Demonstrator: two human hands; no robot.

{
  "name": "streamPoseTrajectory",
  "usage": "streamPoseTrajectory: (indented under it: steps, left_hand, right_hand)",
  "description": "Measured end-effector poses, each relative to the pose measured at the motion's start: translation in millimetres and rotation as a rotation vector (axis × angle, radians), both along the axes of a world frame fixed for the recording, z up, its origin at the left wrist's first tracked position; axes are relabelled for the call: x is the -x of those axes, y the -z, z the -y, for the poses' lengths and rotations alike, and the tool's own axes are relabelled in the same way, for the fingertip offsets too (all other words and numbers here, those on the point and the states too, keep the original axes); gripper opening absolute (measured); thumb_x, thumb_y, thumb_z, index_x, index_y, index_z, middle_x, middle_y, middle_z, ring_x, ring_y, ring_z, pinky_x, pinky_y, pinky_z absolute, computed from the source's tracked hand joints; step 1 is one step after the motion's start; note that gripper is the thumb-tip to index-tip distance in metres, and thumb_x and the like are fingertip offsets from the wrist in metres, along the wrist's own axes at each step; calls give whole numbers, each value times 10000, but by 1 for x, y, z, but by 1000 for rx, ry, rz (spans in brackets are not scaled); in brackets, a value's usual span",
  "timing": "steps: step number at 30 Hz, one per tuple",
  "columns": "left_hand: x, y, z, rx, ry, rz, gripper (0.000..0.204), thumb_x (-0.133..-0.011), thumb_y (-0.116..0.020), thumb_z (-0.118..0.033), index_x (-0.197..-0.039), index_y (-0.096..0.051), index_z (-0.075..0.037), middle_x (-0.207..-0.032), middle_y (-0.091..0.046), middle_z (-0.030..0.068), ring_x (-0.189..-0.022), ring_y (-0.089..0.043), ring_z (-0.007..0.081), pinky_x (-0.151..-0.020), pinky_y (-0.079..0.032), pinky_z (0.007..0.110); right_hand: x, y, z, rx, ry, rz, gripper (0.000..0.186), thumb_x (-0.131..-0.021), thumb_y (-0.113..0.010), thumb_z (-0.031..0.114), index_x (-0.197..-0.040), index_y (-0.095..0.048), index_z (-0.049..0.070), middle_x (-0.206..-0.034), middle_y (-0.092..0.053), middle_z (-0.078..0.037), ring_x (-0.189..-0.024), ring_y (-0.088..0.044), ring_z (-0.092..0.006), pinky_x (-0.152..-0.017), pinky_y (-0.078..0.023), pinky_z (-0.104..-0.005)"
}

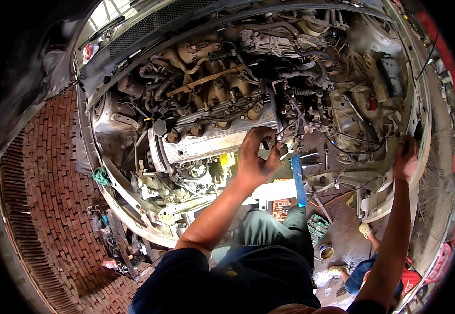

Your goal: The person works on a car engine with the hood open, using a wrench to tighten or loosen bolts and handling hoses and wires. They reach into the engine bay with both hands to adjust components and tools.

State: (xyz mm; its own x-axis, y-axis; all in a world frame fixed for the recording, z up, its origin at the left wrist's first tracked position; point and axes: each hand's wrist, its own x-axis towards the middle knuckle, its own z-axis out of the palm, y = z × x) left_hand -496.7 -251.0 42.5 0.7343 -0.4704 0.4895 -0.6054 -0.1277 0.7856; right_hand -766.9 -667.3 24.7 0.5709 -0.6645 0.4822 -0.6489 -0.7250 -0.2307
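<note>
Occupying bay (pixel 116 127): engine (pixel 212 141), left hand (pixel 256 161) close. Round tin (pixel 326 257): contents unclear.

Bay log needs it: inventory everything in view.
engine: 1, silver and brown, centre
hoses: many, mostly dark, throughout
car body: 1, cream, around engine
bundle: 1, green, bay's left edge
strip: 1, blue, right of left hand
tray: 1, teal, floor
fan: 1, grey, far right
paving: 1, red, left
person: 1, blue top, lower right
shirt: 1, navy, bottom
trousers: 1 pair, greenish, bottom
left hand: 1, bare, engine's right end
right hand: 1, bare, car body's right
</note>
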Motion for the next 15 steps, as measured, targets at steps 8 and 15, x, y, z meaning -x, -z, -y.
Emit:
streamPoseTrajectory:
  steps: [8, 15]
  left_hand:
    - [5, 11, -11, -40, -57, -17, 372, -812, -724, 7, -1171, -627, -3, -1026, -680, 161, -867, -687, 292, -776, -551, 373]
    - [1, 25, -28, -196, -57, 40, 378, -817, -697, 36, -1181, -611, -18, -1104, -629, 198, -994, -659, 364, -816, -559, 424]
  right_hand:
    - [-2, 0, 2, -53, -46, -18, 272, -988, -567, 192, -1212, -643, 57, -1184, -674, -176, -1099, -634, -408, -931, -510, -489]
    - [8, 6, 12, -76, -39, -43, 301, -996, -580, 227, -1243, -633, 64, -1197, -672, -182, -1111, -636, -405, -933, -515, -491]
